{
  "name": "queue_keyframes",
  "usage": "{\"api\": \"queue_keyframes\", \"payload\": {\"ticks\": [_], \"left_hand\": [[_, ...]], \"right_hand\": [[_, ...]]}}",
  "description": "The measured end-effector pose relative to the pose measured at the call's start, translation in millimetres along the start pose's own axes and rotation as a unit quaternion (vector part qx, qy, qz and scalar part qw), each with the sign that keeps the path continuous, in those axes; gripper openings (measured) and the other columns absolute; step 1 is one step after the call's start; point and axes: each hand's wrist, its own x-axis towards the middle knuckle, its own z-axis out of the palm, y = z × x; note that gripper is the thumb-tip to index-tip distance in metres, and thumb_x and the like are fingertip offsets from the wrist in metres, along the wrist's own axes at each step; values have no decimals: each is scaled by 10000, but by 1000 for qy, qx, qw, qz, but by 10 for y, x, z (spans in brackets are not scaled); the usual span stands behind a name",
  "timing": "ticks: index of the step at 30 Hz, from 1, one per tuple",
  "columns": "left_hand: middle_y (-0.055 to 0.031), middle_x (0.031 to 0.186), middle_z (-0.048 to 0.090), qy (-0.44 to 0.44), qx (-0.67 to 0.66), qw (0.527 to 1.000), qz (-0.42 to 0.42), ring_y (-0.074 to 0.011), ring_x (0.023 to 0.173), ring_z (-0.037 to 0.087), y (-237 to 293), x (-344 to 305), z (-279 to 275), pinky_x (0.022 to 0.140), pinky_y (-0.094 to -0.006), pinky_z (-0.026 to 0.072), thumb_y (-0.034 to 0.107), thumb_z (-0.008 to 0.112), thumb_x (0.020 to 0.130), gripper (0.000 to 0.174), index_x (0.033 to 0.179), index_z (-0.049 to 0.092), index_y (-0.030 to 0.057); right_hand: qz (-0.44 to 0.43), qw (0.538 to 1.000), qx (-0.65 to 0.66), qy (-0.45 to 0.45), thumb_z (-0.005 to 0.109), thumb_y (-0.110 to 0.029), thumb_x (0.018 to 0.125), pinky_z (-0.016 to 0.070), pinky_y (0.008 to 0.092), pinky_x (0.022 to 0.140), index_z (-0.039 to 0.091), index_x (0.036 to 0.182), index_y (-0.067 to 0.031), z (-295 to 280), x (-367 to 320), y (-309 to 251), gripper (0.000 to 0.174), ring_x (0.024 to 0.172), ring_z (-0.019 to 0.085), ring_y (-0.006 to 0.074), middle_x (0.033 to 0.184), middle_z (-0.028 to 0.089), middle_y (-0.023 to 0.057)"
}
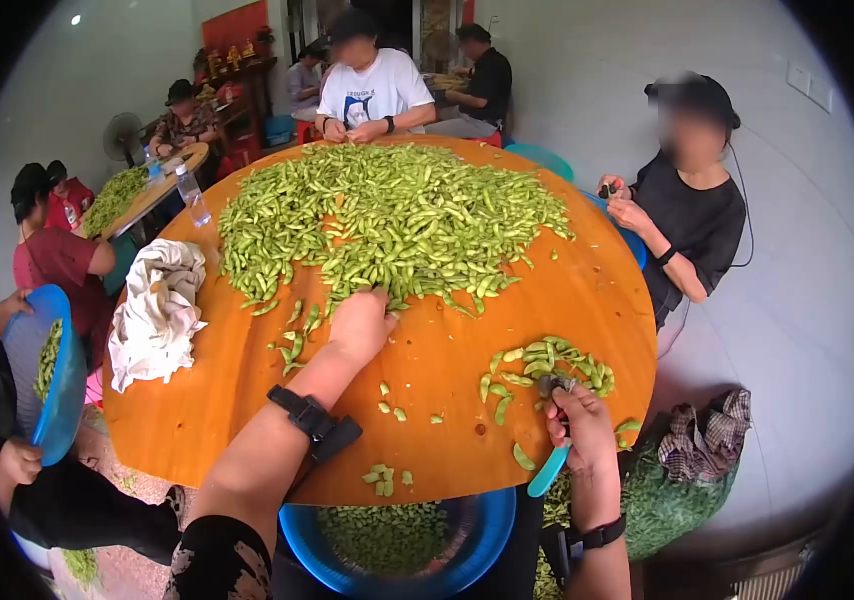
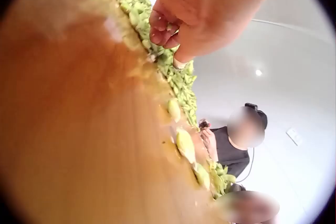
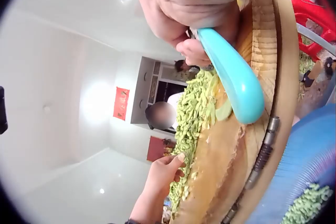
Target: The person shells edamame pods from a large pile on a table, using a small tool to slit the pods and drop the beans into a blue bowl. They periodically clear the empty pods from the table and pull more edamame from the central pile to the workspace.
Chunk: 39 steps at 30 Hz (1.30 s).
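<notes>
My left hand (image 1: 362,325) reaches to the near edge of a big heap of green pods (image 1: 397,220); its fingers bend loosely at the pods, thumb apart in the left wrist view, where the hand (image 2: 202,19) is above the heap (image 2: 181,85). A small greenish bit shows by its fingers. My right hand (image 1: 584,430) grips a tool with a turquoise handle (image 1: 549,472), its handle (image 3: 231,74) large in the right wrist view. The tool's working end is hidden. Beside the right fingers is a small pod group (image 1: 572,355) on the wooden table (image 1: 467,400).
A blue basin (image 1: 297,545) with shelled beans sits below the table's near edge. White cloth (image 1: 159,310) and a bottle (image 1: 192,195) are at the left. Loose beans (image 1: 382,478) dot the tabletop. People sit around, one at the right (image 1: 697,220); another holds a blue basket (image 1: 67,390).
</notes>
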Motion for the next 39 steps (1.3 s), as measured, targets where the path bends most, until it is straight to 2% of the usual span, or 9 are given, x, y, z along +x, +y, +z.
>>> {"api": "queue_keyframes", "payload": {"ticks": [5, 6, 7, 8, 9, 12, 21, 26, 39], "left_hand": [[-222, 909, 608, -4, -6, 998, 55, -420, 817, 595, 84, -236, -176, 712, -447, 503, 63, 591, 805, 138, 923, 639, 9], [-157, 912, 650, 15, -30, 991, 132, -315, 733, 640, 133, -359, -216, 637, -370, 520, 11, 541, 855, 202, 1031, 640, 22], [-157, 912, 650, 9, -31, 990, 136, -315, 733, 640, 268, -496, -299, 637, -370, 520, 11, 541, 855, 202, 1031, 640, 22], [-112, 926, 659, -93, -238, 966, 22, -230, 698, 632, 453, -637, -397, 610, -324, 512, 2, 515, 880, 247, 1099, 624, 34], [-67, 940, 668, -191, -427, 879, -96, -146, 663, 623, 572, -745, -433, 584, -277, 503, -8, 490, 905, 292, 1166, 608, 46], [-8, 957, 654, -219, -512, 829, -55, -42, 641, 563, 648, -933, -370, 572, -207, 473, -30, 442, 928, 373, 1271, 551, 67], [-113, 915, 605, -64, -304, 934, 178, -193, 711, 637, 701, -1112, -171, 640, -271, 517, -95, 519, 830, 466, 1278, 522, 34], [-138, 937, 584, -94, -306, 934, 156, -230, 739, 641, 709, -1144, -163, 646, -298, 526, -103, 515, 810, 448, 1243, 527, 10], [-163, 1004, 577, -108, -288, 938, 160, -245, 772, 652, 618, -1140, -90, 672, -314, 545, -93, 487, 831, 484, 1304, 473, 10]], "right_hand": [[9, 995, -95, -17, 533, -108, 924, 347, 203, 377, 598, 984, -32, 122, -120, -66, 117, 446, 456, 57, 677, 563, 11], [26, 990, -125, -55, 538, -121, 927, 350, 196, 392, 604, 1028, -47, 255, -206, -104, 141, 459, 455, 49, 686, 561, 0], [46, 983, -152, -91, 543, -134, 931, 354, 188, 406, 610, 1072, -61, 380, -260, -104, 172, 471, 454, 41, 695, 559, -10], [41, 978, -174, -103, 546, -141, 933, 356, 183, 416, 607, 1112, -73, 495, -280, -68, 201, 481, 454, 37, 703, 558, -15], [37, 973, -196, -114, 548, -149, 936, 358, 179, 426, 604, 1153, -85, 600, -290, -34, 233, 490, 453, 32, 710, 557, -20], [40, 972, -178, -151, 550, -144, 933, 364, 190, 430, 611, 1115, -63, 808, -270, 14, 208, 497, 464, 36, 712, 563, -12], [34, 969, -210, -129, 554, -96, 917, 385, 209, 473, 626, 1031, -45, 850, -296, 232, 144, 534, 478, 40, 688, 556, -14], [-19, 979, -183, -92, 548, -62, 915, 396, 208, 575, 619, 1036, -35, 899, -283, 353, 143, 638, 479, 32, 692, 539, -25], [-41, 971, -212, -106, 529, -48, 920, 416, 228, 594, 597, 1020, -36, 974, -328, 291, 121, 658, 484, 55, 727, 539, -5]]}}
